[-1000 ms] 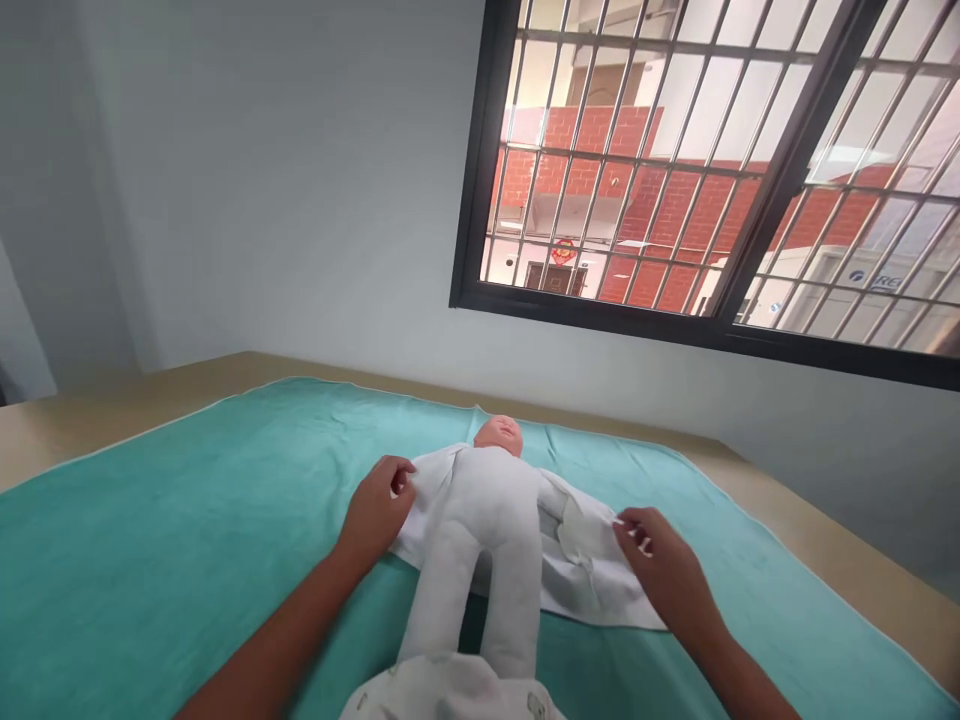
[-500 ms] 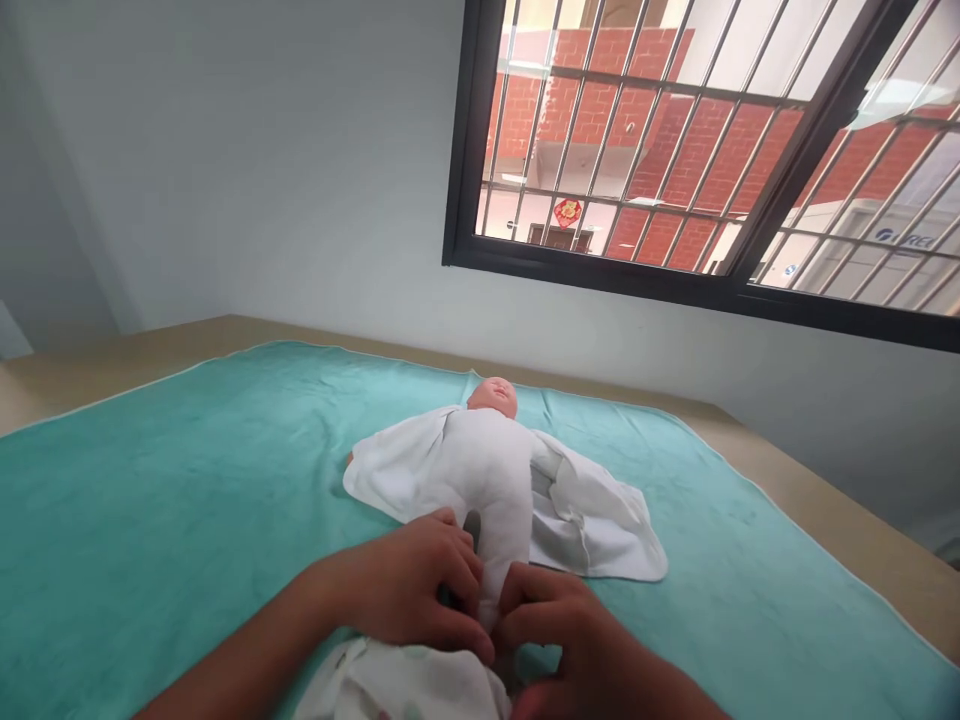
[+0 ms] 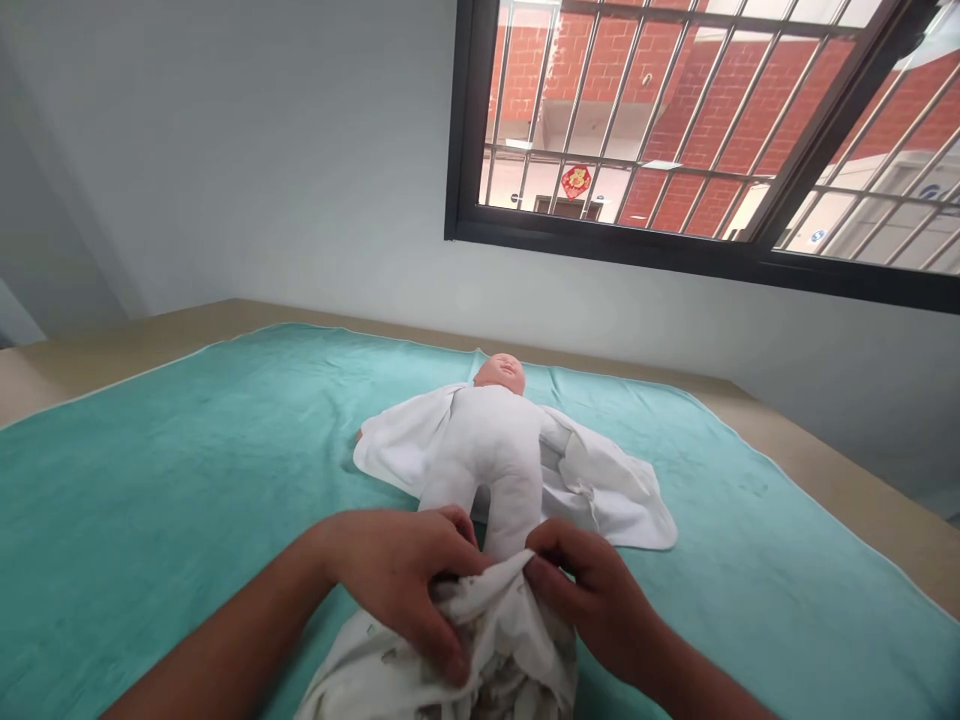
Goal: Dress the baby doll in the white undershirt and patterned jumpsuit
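Note:
A baby doll with a white cloth body and pink head lies on its back, head toward the wall. A white baby shirt is spread open beneath it, its sleeves out to both sides. White printed baby pants are bunched around the doll's lower legs, hiding the feet. My left hand grips the pants' upper edge by the doll's left-side leg, thumb on the near side. My right hand pinches the same edge at the other leg, pulling it taut.
A teal sheet covers most of the tan table, with slight wrinkles. Behind the table rises a grey-white wall. A dark-framed window with metal bars is at the upper right.
The pants' edge has come up into view, with both hands now gripping it. My right hand has moved up and to the right. The camera has tilted down slightly.

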The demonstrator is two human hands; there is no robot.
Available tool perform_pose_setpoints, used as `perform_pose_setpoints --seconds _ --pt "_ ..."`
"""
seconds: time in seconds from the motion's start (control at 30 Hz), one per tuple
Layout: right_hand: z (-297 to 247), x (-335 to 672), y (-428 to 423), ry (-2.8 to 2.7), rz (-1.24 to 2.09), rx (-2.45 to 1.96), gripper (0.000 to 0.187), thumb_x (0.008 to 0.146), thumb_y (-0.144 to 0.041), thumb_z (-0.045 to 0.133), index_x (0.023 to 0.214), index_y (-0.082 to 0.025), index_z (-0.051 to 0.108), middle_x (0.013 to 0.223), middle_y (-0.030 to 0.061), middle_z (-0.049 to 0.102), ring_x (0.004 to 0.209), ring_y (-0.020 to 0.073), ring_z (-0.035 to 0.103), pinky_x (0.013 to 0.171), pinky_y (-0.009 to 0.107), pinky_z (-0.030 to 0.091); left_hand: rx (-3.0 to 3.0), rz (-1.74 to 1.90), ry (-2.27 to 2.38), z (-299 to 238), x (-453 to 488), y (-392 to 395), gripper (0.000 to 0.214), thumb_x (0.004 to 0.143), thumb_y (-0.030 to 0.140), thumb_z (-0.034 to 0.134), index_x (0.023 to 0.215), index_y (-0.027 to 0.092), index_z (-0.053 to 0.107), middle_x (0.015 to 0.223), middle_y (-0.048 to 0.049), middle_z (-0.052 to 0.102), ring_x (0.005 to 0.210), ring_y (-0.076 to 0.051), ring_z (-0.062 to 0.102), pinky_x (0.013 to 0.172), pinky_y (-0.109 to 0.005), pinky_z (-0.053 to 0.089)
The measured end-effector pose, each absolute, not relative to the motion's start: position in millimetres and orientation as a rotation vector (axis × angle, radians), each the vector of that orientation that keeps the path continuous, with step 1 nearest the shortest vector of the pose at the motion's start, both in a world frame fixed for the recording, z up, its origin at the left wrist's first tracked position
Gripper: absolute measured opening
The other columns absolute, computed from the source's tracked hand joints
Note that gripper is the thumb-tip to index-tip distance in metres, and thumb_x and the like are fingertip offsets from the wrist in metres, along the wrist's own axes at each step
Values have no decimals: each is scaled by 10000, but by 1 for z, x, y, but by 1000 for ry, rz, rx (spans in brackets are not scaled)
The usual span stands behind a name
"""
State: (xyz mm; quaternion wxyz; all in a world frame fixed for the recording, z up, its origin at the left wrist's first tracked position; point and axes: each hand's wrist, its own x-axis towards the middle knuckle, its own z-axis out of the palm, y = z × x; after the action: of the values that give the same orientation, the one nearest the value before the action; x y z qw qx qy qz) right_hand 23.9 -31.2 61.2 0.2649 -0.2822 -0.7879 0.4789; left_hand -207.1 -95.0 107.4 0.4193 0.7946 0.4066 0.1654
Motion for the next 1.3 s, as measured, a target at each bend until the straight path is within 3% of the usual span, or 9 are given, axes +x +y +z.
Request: perform_pose_setpoints --seconds 0.13,0.23,0.33,0.43,0.63,0.77,0.87,1.07,1.3 --pt "61 28 -24 -1859 1766 -743 355 804 -511 631 708 -177 556 627 -30 446 590 105 368 527 230 303 1636 519 1096 105 -211 -92 176 736 326 689 868 214 657 764 28 581 727 -161 549 602 -225 406" --pt "65 28 -19 -1758 1931 -757 440 831 -561 582 645 -165 539 621 -22 447 585 100 361 535 231 298 1434 741 1048 98 -212 -88 188 699 294 722 773 174 598 693 38 518 647 -114 476 549 -198 346" --pt "72 29 -16 -1803 1938 -829 358 801 -528 643 788 -173 599 630 -42 462 573 85 342 515 214 248 1162 988 906 87 -214 -85 305 649 359 770 743 156 563 659 30 519 583 -101 456 514 -202 349" --pt "78 32 -12 -2095 1971 -722 342 729 -460 737 872 -161 654 634 -45 485 576 78 358 517 210 235 1000 1103 819 80 -220 -84 352 699 451 731 692 138 570 592 15 515 513 -87 423 472 -203 327" --pt "77 49 5 -2071 1868 -769 343 748 -430 720 640 -153 550 604 -52 422 570 74 357 511 210 244 1048 1008 973 83 -244 -79 313 836 410 625 768 106 660 643 -14 563 561 -96 450 500 -205 336" --pt "63 60 25 -1709 1950 -1010 396 823 -534 599 688 -162 590 671 -11 519 628 124 474 584 245 374 1093 1022 1087 78 -258 -74 313 842 429 622 782 123 641 631 21 499 531 -71 375 468 -191 270" --pt "55 64 37 -1733 1973 -1032 394 797 -537 628 722 -151 625 708 13 570 670 151 515 622 270 397 1149 990 1114 72 -261 -70 271 805 400 670 853 136 633 765 -9 571 619 -97 474 528 -200 344" --pt "55 64 45 -1893 1770 -767 277 707 -379 762 813 -189 590 814 -1 585 777 166 525 673 267 395 1376 1124 1182 63 -246 -63 377 725 190 678 1086 210 575 935 -9 622 822 -169 582 667 -243 431" --pt "38 48 40 -2051 827 -807 119 807 -224 575 751 -220 469 754 -20 480 713 153 443 648 279 366 1769 1356 1694 42 -221 -54 297 773 156 548 1060 215 598 943 -4 619 874 -186 563 805 -303 438"
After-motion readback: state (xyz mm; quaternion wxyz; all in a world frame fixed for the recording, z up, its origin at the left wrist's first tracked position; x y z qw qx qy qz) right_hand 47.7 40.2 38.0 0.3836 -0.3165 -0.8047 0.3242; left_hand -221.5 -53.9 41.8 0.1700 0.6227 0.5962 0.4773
